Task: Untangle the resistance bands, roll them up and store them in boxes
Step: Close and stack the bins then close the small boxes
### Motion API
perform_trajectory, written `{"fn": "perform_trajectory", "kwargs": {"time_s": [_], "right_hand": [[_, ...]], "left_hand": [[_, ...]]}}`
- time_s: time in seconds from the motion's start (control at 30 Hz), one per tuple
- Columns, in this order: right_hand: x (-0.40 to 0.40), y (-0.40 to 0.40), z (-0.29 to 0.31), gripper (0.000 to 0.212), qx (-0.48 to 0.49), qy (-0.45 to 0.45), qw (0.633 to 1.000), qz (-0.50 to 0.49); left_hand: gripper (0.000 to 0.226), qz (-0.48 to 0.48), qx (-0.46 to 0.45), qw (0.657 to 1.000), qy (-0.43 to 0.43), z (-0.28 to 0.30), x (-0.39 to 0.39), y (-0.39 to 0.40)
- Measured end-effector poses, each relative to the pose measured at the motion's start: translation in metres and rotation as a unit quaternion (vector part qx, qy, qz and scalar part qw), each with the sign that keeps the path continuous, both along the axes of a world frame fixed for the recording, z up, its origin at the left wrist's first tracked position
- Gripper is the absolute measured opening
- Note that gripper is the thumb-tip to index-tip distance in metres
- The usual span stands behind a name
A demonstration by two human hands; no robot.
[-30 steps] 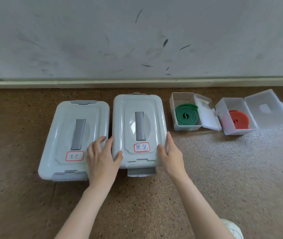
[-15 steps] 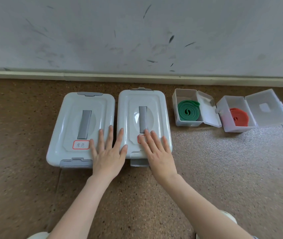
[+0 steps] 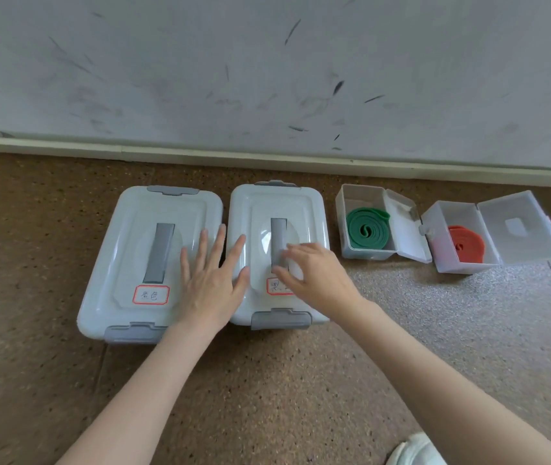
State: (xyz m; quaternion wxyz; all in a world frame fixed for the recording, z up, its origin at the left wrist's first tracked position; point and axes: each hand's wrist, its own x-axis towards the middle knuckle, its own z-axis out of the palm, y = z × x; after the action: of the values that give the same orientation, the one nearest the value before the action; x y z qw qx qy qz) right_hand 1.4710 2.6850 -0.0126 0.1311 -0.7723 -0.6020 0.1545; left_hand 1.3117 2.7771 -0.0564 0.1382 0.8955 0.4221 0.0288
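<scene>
Plainly, from the head view, the rolled green band (image 3: 367, 228) and red band (image 3: 465, 244) sat in small open boxes (image 3: 361, 196) at far right on the floor; soft rubber, probably light and springy, best pinched across the coil. The left hand (image 3: 212, 280) lay spread flat across two closed bins (image 3: 153, 263). The right hand (image 3: 314, 273) was blurred, fingers loosely bent over the grey handle (image 3: 278, 236); grip unclear. Bin contents were hidden.

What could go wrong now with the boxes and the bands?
1. The green band and the orange band lie rolled in small boxes with open lids; the rolls may loosen or spring out.
2. The left hand spans the gap between both large boxes, so pressing might shift them apart.
3. The right hand hides the label on the second large box.
</scene>
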Motion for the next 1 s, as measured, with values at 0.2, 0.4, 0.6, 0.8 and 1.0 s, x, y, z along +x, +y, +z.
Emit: {"fn": "perform_trajectory", "kwargs": {"time_s": [0.2,0.4,0.6,0.8,1.0], "right_hand": [[0.055,0.109,-0.027,0.078,-0.066,-0.016,0.994,-0.082],[0.070,0.142,-0.047,0.088,-0.086,-0.065,0.985,-0.135],[0.067,0.137,-0.048,0.063,0.036,-0.056,0.985,-0.159],[0.055,0.114,-0.036,0.064,0.009,-0.014,0.986,-0.166],[0.035,-0.011,-0.023,0.077,-0.062,0.283,0.876,-0.386]], "left_hand": [[0.058,-0.004,0.066,0.997,0.029,-0.017,0.025,0.012],[0.060,-0.002,0.066,0.998,0.023,-0.020,0.025,0.012],[0.060,-0.001,0.065,0.998,0.024,-0.018,0.027,0.010],[0.056,-0.012,0.034,0.998,0.048,-0.017,0.025,0.015],[0.065,0.057,-0.003,0.998,0.033,0.006,-0.036,0.009]]}}
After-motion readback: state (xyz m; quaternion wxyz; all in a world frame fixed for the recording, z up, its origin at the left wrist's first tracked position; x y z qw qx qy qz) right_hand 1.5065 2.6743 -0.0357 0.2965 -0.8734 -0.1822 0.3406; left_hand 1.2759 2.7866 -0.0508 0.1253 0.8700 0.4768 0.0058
